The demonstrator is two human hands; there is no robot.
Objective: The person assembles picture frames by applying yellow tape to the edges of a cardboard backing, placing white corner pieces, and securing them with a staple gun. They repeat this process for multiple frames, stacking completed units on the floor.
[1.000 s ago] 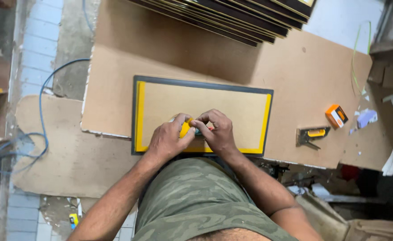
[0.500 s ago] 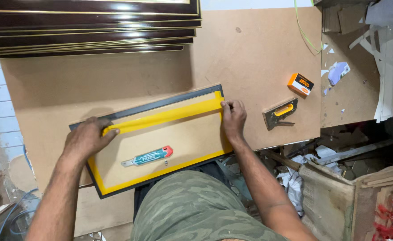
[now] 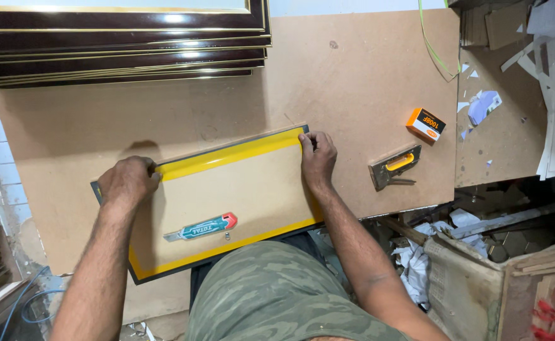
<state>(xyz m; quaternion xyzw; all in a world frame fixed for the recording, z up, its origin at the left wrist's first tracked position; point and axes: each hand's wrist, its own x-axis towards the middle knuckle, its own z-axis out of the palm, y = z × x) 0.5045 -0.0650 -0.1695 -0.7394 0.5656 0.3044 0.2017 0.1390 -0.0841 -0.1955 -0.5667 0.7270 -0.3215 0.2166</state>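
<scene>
A picture frame (image 3: 239, 180) lies face down on the brown board, its tan backing edged with yellow tape inside a dark rim. My left hand (image 3: 128, 183) grips its far left corner. My right hand (image 3: 317, 159) holds its far right corner. A teal and red utility knife (image 3: 201, 227) rests loose on the backing near the front edge, with a small metal hanger (image 3: 227, 236) beside it.
A staple gun (image 3: 394, 167) with a yellow handle and an orange staple box (image 3: 426, 124) lie on the board (image 3: 353, 76) to the right. Dark glossy frames (image 3: 119, 41) are stacked at the back left. Paper scraps and a cardboard box (image 3: 473, 284) sit at the right.
Both hands left the knife and moved apart to the frame's far corners. The knife now lies on the backing. The frame sits turned, its left end nearer to me.
</scene>
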